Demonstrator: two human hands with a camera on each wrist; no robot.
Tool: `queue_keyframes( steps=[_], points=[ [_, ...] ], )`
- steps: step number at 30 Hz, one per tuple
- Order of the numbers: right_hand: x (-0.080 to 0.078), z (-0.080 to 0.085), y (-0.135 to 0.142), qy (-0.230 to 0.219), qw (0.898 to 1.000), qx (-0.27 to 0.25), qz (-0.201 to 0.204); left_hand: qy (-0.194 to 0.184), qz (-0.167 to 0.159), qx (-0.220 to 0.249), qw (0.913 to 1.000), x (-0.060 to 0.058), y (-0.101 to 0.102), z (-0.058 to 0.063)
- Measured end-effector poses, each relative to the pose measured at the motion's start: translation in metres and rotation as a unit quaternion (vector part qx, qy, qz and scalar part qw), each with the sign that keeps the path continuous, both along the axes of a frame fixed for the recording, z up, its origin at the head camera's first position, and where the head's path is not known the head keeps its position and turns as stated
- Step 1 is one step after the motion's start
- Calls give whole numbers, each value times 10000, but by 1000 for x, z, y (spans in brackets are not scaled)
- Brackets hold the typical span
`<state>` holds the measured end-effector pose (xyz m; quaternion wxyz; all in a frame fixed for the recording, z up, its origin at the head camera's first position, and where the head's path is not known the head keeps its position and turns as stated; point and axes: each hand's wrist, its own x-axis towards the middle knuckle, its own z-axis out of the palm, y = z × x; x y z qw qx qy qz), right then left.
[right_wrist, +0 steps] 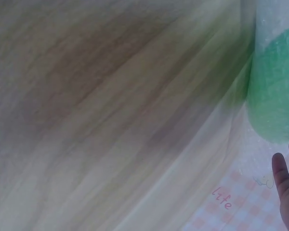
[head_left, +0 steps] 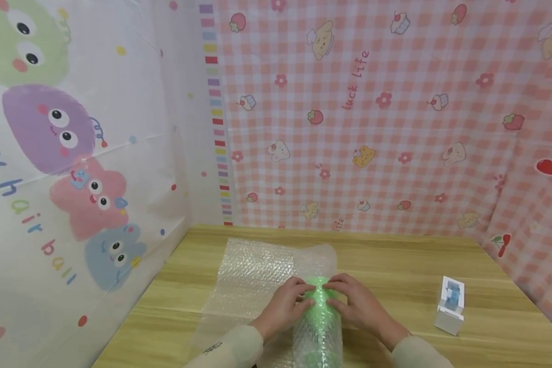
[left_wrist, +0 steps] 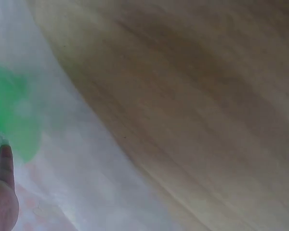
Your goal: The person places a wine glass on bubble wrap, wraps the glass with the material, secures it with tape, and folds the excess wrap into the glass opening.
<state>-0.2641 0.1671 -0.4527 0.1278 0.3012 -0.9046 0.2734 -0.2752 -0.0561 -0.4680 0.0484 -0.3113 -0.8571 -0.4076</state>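
A green, rounded object (head_left: 321, 306) lies lengthwise on the table inside clear bubble wrap (head_left: 257, 263), its kind blurred by the film. The wrap forms a tube around it, and a loose sheet spreads out to the left and beyond. From the left side, my left hand (head_left: 285, 304) rests its fingertips and thumb on the wrapped object. Opposite it, my right hand (head_left: 359, 304) touches the far right part of the tube with fingers and thumb apart. In the right wrist view, two fairly straight fingers (right_wrist: 281, 173) show just below the green end.
On the right of the wooden table (head_left: 395, 271) stands a small white box-shaped dispenser (head_left: 450, 312) with a blue roll in it. A pink checked cloth (head_left: 372, 128) hangs behind the table, and a white cartoon-print cloth (head_left: 165, 153) hangs on the left.
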Motion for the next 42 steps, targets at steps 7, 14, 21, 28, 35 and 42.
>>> queue_keyframes(
  steps=[7,14,21,28,35,42],
  points=[
    [-2,3,-1,-221,9997,88,91,-461,-21,160,9988,-1,-3,-3],
    [-1,3,-2,-226,9997,55,62,-521,-114,-65,9986,-1,-4,-2],
    [0,-1,-2,-19,9999,20,-130,-719,-114,-28,9973,0,-5,-2],
    [-1,-4,-1,22,9999,-85,-82,-518,-221,-35,9984,1,-5,-4],
    [-1,-6,5,-196,9993,-221,-215,72,-201,-252,9995,1,1,-5],
    [0,-4,8,-342,9988,-223,-267,445,-236,-420,9978,3,1,-5]
  ],
)
